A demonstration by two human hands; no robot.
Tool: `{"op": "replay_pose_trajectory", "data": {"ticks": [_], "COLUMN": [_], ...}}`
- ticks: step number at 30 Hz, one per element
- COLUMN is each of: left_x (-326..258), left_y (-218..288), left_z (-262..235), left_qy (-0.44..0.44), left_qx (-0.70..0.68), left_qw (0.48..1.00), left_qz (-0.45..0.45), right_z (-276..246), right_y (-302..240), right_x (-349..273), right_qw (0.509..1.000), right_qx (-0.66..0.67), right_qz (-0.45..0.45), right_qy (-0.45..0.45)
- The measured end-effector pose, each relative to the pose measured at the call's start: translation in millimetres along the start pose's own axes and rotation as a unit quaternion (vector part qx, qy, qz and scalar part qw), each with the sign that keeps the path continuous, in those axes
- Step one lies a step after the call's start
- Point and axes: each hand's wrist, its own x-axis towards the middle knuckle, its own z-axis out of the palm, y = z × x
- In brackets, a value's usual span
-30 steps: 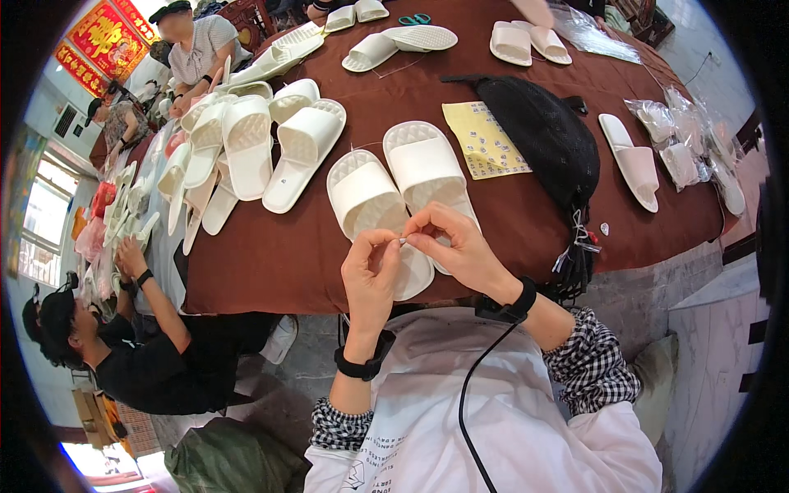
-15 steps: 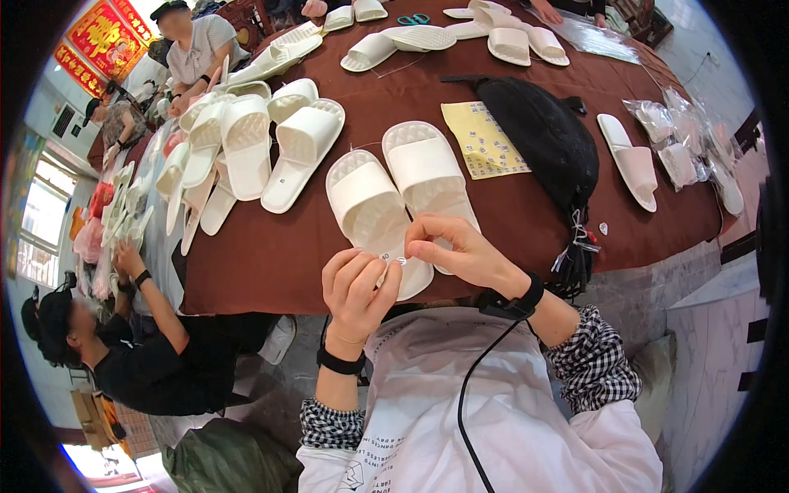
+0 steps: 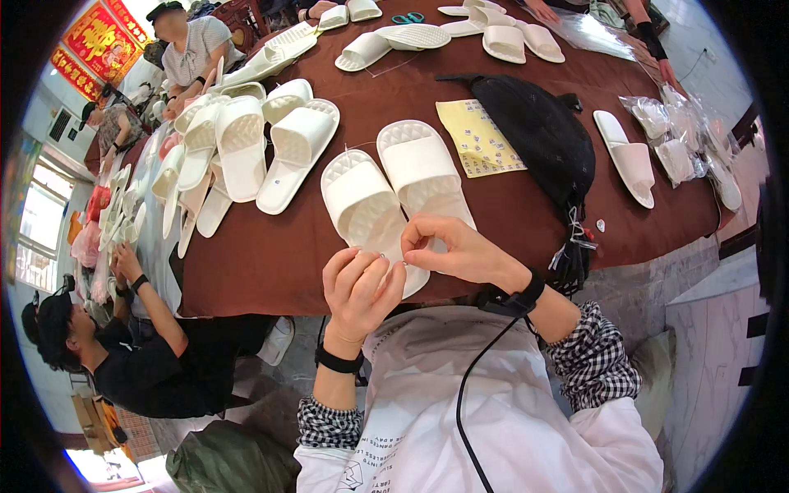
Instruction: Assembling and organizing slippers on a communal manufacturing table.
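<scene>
A pair of white slippers lies at the table edge before me, the left slipper beside the right slipper. Over their heel ends my left hand is closed, fingertips pinching a small round white sticker. Close by, my right hand pinches thumb against index finger on another tiny sticker, mostly hidden by the fingertips. A yellow sheet of small printed stickers lies beyond the right slipper, partly under a black waist bag.
On the brown tablecloth, more white slippers are heaped at left. A single slipper and plastic-wrapped packs lie at right; teal scissors at the far side. A co-worker is at lower left, others around the table.
My fingertips have closed further over the small stickers, which show less now. The view has shifted slightly. At far right, another person's arm has come into view over the table.
</scene>
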Motion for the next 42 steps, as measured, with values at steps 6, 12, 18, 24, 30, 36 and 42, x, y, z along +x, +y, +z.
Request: {"op": "replay_pose_trajectory", "data": {"ticks": [6,12,18,24,30,36,42], "left_x": [-0.9,1.0,-2.9,-15.5,-29.2,-36.5,-41.8], "left_y": [-1.4,-0.6,-2.5,-6.5,6.6,13.4,16.4], "left_z": [1.2,2.0,-1.3,-6.7,-6.9,-1.8,1.3], "left_qy": [0.003,0.000,-0.029,-0.056,-0.088,-0.062,-0.049], "left_qx": [0.002,-0.008,-0.009,-0.033,-0.110,-0.127,-0.134], "left_qw": [1.000,1.000,1.000,0.992,0.962,0.947,0.942], "left_qz": [0.008,0.010,0.003,-0.109,-0.236,-0.289,-0.305], "right_z": [-1.0,-5.0,-5.3,15.3,40.0,49.8,52.2], "right_y": [-4.1,-1.3,3.8,2.5,4.3,13.4,17.6], "right_x": [2.8,1.7,2.2,3.9,11.3,16.4,17.3], "right_qw": [0.999,0.999,0.996,0.994,0.958,0.933,0.924], "right_qx": [0.025,0.003,-0.060,-0.086,-0.243,-0.293,-0.311], "right_qz": [0.027,0.016,-0.019,-0.009,-0.057,-0.093,-0.106], "right_qy": [-0.014,-0.044,-0.069,0.063,0.140,0.186,0.195]}}
